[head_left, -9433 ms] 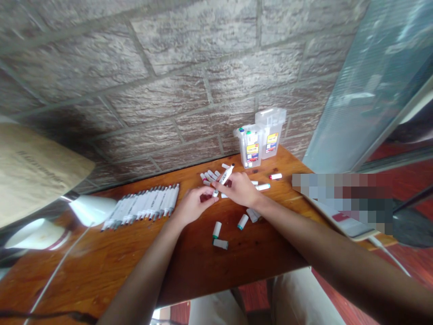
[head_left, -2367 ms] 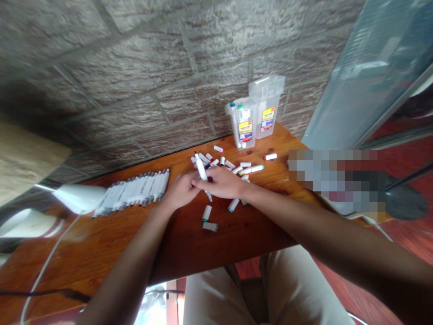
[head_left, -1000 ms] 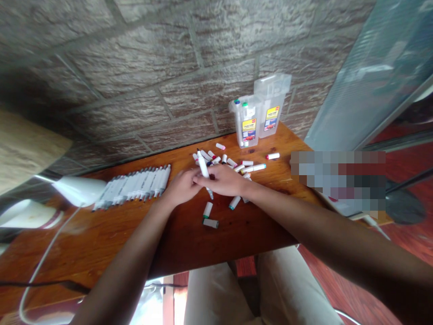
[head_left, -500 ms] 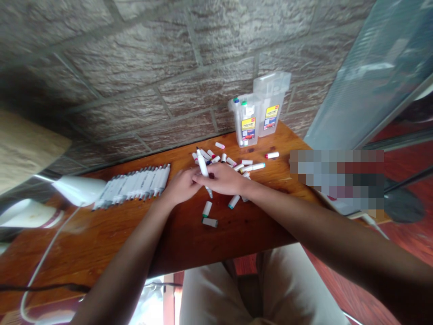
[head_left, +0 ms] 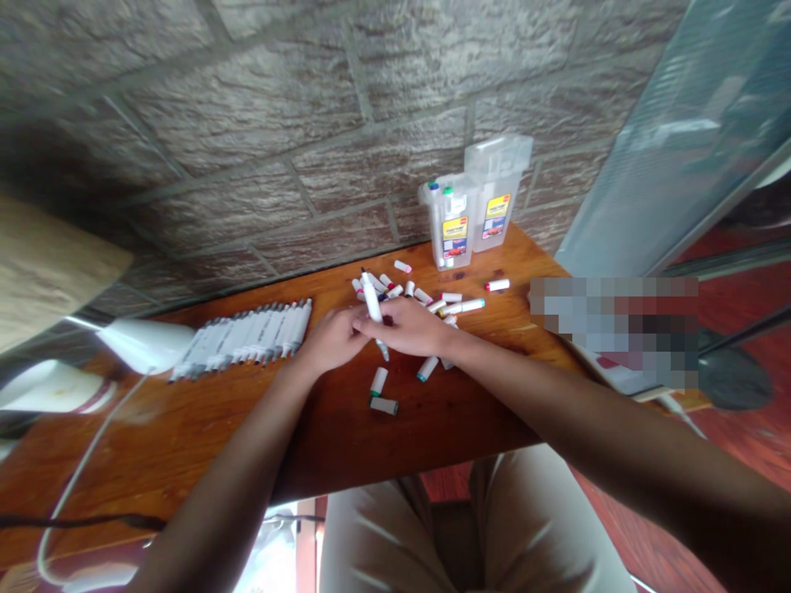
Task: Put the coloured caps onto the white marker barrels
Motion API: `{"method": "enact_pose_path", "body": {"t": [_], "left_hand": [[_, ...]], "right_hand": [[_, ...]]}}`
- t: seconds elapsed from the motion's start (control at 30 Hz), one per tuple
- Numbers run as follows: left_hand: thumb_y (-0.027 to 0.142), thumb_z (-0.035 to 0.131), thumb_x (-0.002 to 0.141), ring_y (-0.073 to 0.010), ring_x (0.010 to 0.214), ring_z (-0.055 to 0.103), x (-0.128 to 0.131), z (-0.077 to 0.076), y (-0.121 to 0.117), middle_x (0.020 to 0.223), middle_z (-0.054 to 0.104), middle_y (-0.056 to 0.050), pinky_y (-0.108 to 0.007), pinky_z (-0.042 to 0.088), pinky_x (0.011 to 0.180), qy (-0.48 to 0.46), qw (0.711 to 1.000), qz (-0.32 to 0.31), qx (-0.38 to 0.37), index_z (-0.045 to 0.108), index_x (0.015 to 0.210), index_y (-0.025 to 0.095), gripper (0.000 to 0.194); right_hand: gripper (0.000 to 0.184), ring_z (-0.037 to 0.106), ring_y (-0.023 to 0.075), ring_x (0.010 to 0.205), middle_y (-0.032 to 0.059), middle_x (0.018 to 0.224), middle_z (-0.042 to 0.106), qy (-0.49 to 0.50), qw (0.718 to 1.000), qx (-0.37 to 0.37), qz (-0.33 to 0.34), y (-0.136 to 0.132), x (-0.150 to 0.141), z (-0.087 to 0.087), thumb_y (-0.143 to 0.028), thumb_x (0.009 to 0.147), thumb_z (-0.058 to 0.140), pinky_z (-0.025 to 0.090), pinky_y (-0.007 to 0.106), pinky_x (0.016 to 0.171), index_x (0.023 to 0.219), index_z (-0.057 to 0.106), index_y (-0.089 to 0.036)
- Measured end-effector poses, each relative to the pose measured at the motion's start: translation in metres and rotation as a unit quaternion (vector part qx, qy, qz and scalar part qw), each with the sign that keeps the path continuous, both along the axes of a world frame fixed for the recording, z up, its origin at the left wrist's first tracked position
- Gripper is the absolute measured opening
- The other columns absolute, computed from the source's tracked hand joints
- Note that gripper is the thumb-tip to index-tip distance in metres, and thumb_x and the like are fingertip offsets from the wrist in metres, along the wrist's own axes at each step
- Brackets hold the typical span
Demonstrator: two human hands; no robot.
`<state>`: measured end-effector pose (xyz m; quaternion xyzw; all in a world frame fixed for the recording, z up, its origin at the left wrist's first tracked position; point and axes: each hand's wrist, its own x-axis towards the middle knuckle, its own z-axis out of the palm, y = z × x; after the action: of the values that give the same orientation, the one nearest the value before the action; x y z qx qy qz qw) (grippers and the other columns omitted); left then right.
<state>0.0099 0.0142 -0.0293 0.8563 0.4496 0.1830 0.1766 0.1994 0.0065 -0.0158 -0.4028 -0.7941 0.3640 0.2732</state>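
Observation:
An uncapped white marker (head_left: 372,296) stands tilted between my hands, its dark tip upward and its grey lower end below my fingers. My right hand (head_left: 411,327) is closed on it, the thumb lying across the barrel. Right against it, my left hand (head_left: 337,336) is closed too; its fingertips are partly hidden behind the marker and my right hand. Loose white caps (head_left: 423,296) with coloured ends lie just behind and to the right of my hands. A green-edged cap (head_left: 379,381) and a grey cap (head_left: 384,405) lie nearer to me.
Capless white markers (head_left: 259,333) lie in a row on the wooden table (head_left: 216,445). At the back stand two clear marker cases (head_left: 442,235), one holding several markers. A white lamp (head_left: 145,346) with a cord and a pale cup (head_left: 58,387) are at left. A blurred-out object (head_left: 618,329) lies right.
My hands and the marker have stayed almost exactly where they were. The view has shifted very slightly.

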Motion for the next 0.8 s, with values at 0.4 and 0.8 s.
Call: {"method": "enact_pose_path", "body": {"t": [0.4, 0.8], "left_hand": [[0.019, 0.052, 0.086, -0.0247, 0.086, 0.073, 0.0009, 0.0021, 0.0002, 0.097, 0.079, -0.01, -0.029, 0.051, 0.073, 0.009, 1.0, 0.003, 0.004, 0.074, 0.098, 0.014, 0.026], [0.019, 0.051, 0.083, -0.0269, 0.089, 0.073, -0.0007, 0.0, -0.0003, 0.092, 0.078, -0.01, -0.033, 0.053, 0.079, 0.012, 1.0, 0.013, 0.001, 0.075, 0.092, 0.015, 0.026]], "right_hand": [[0.033, 0.064, 0.0134, 0.079, 0.0041, 0.081, 0.073, -0.002, 1.0, -0.009, 0.005, -0.0002, 0.0004, 0.0009, -0.038, 0.097, 0.061, 0.039, 0.022, 0.071, 0.091, 0.079, -0.012], [0.03, 0.05, 0.0087, 0.064, -0.0011, 0.065, 0.059, 0.018, 1.0, -0.003, 0.018, -0.0004, -0.0025, -0.0029, -0.033, 0.096, 0.061, 0.034, 0.021, 0.064, 0.08, 0.074, -0.011]]}}
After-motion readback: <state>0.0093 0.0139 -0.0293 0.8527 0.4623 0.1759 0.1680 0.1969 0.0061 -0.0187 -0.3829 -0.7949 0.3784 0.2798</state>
